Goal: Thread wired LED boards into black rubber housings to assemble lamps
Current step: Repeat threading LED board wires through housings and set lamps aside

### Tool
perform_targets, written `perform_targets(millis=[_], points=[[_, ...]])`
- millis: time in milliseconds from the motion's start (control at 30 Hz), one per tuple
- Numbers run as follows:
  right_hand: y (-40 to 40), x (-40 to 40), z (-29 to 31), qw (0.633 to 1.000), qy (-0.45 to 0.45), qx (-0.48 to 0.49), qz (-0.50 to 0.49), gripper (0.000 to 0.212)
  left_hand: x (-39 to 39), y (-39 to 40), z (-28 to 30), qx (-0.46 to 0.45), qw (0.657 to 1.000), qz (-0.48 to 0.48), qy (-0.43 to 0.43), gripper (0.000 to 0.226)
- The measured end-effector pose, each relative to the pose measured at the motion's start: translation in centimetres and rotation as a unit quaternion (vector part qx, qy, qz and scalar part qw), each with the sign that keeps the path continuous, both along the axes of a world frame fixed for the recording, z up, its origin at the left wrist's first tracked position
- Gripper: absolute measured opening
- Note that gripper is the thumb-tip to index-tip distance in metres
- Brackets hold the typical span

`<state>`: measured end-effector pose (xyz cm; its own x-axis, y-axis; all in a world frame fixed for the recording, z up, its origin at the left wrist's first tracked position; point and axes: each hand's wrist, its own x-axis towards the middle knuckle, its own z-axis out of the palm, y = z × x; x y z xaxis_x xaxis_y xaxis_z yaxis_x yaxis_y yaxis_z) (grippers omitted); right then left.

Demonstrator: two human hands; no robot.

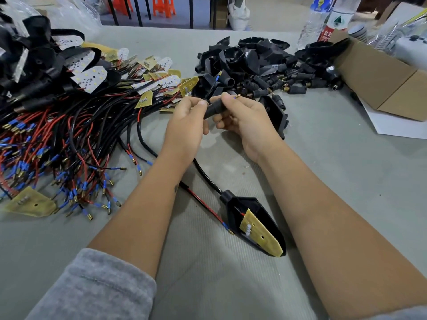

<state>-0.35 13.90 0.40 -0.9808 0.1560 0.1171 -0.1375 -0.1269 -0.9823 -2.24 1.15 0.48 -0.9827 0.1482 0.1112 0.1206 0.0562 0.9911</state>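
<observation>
Head view: right hand point(242, 116) grips black rubber housing point(215, 109) at table centre. Left hand point(187, 121) pinches thin wire point(213, 85) at housing's left end. Near, between forearms: housing holding yellow LED board point(260, 234). Wired boards pile point(69, 135) left. Empty housings heap point(254, 65) far right, beside cardboard box point(381, 79).

A red bottle label point(326, 33) shows the white Chinese characters "农夫"; nothing else is legible.
</observation>
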Motion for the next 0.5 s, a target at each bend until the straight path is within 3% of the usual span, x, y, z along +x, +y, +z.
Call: perform_targets(millis=[200,333,400,500], points=[[0.14,0.11,0.10,1.000,0.020,-0.003,-0.008,0.028,0.00,-0.09,-0.21,-0.006,0.999,-0.034,0.036,0.027],[0.13,0.06,0.05,1.000,0.013,-0.002,0.001,0.032,-0.04,0.03,-0.43,0.010,0.999,-0.001,0.045,0.029],[0.13,0.03,0.00,1.000,0.015,-0.010,-0.005,0.032,-0.10,-0.05,-0.27,0.060,0.997,0.043,0.035,0.029],[0.29,-0.08,-0.03,0.997,0.020,-0.056,-0.040,0.032,-0.55,-0.67,0.31,0.209,0.975,0.076,-0.022,0.025]])
